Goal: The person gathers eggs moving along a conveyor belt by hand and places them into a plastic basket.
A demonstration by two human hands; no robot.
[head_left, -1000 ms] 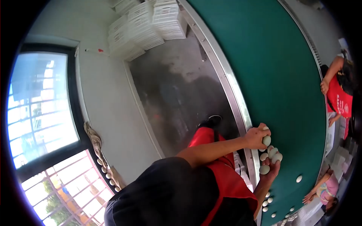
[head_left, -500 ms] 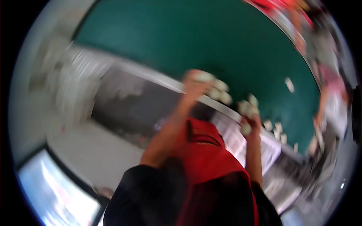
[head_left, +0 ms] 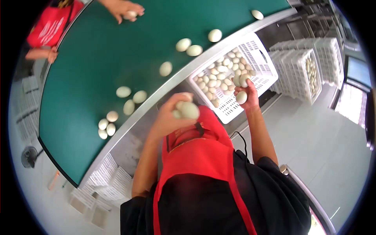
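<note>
My left hand [head_left: 166, 119] is closed around several pale greenish-white eggs [head_left: 190, 111], held in front of my apron and off the table's near edge. At the right, my right hand [head_left: 252, 96] also grips eggs [head_left: 241, 97], its fingers curled over the near side of a white plastic crate [head_left: 263, 58]. Inside that crate lie many more eggs [head_left: 221, 69], in white and light brown tones. Loose eggs [head_left: 166, 69] are scattered on the green table [head_left: 90, 74], some of them in a small cluster at its lower left.
Across the table a co-worker's hand [head_left: 123, 8] rests over an egg. Stacked white crates [head_left: 295, 70] filled with eggs stand to the right. Further white crates [head_left: 113, 182] sit below the table's left end. A metal rail [head_left: 309, 196] runs at lower right.
The view has swung round, bringing the egg crate into sight. My left hand has come off the table holding eggs, and my right hand has gone from the table edge to the crate.
</note>
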